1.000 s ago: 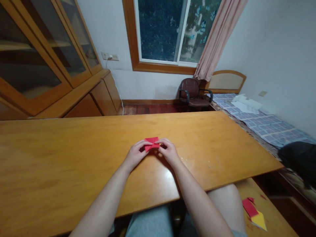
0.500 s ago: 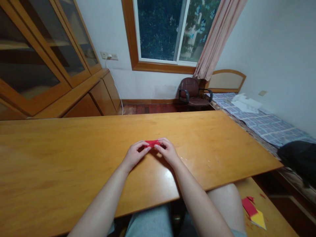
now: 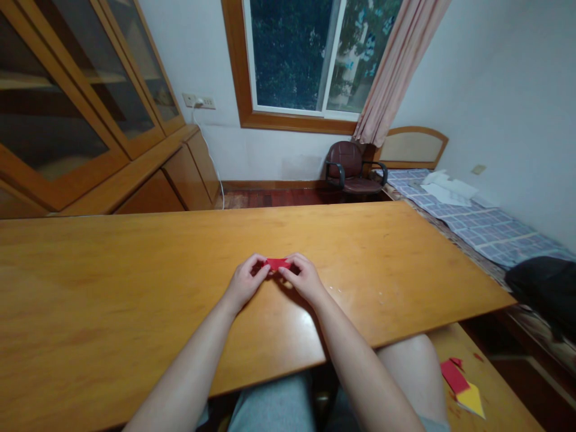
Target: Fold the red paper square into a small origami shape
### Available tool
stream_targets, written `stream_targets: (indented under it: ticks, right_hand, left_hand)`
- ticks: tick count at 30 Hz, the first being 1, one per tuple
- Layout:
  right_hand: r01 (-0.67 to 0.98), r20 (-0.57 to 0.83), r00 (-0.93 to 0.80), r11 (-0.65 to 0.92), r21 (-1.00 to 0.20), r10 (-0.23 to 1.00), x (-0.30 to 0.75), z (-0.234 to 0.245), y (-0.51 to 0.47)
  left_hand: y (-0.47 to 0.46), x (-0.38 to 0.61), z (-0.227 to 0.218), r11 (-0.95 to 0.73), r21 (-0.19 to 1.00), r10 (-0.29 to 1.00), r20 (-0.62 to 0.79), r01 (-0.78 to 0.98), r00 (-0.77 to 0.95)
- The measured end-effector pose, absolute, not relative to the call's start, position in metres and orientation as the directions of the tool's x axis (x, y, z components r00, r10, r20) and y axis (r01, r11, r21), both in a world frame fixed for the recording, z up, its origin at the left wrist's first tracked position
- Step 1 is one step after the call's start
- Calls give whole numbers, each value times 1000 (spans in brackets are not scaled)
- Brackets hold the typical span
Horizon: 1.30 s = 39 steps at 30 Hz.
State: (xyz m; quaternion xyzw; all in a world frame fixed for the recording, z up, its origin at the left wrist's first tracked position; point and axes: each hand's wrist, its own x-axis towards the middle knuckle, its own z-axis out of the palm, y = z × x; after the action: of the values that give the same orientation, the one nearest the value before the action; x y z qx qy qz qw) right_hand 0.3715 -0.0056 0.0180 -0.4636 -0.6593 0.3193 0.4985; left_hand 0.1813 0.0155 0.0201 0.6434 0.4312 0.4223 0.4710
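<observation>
A small piece of folded red paper [image 3: 278,264] is held between my two hands, just over the wooden table [image 3: 135,288]. My left hand [image 3: 248,277] pinches its left end between thumb and fingers. At the right end, my right hand [image 3: 302,276] grips the paper the same way, thumb on the near side. The fingertips cover both ends, so only the middle of the paper shows. Its exact folds are too small to make out.
On a lower wooden surface at the right lie red paper [image 3: 455,377] and yellow paper [image 3: 471,399]. Small pale scraps [image 3: 335,289] dot the table right of my hands. Beyond stand an office chair [image 3: 351,168], a bed [image 3: 477,222] with a black bag [image 3: 542,291], and a glass-door cabinet [image 3: 90,120].
The red paper has turned slightly, and more of its flat face shows between my hands. My fingers have shifted a little on its ends; both hands keep hold.
</observation>
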Motion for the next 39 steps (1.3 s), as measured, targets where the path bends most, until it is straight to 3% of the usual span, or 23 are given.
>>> stream_targets:
  ticks: [6,16,22,34,39]
  right_hand:
    - [307,352,-78,359,-881,933,371,17,-6]
    - [300,334,-59,336,-893,941,371,18,-7]
    - [119,174,6,172,-978,985,369,10,-6]
    - [-3,196,38,197,-980,980,369,8,-3]
    - [-24,179,45,180,-983,983,369,8,-2]
  left_hand:
    - [16,182,18,-223,960,946,171,169,276]
    - [15,182,23,-152,976,957,105,159,272]
    - [14,183,23,-187,968,947,133,166,292]
    - [18,183,23,-310,926,916,232,213,326]
    - [18,184,20,-262,946,927,193,188,322]
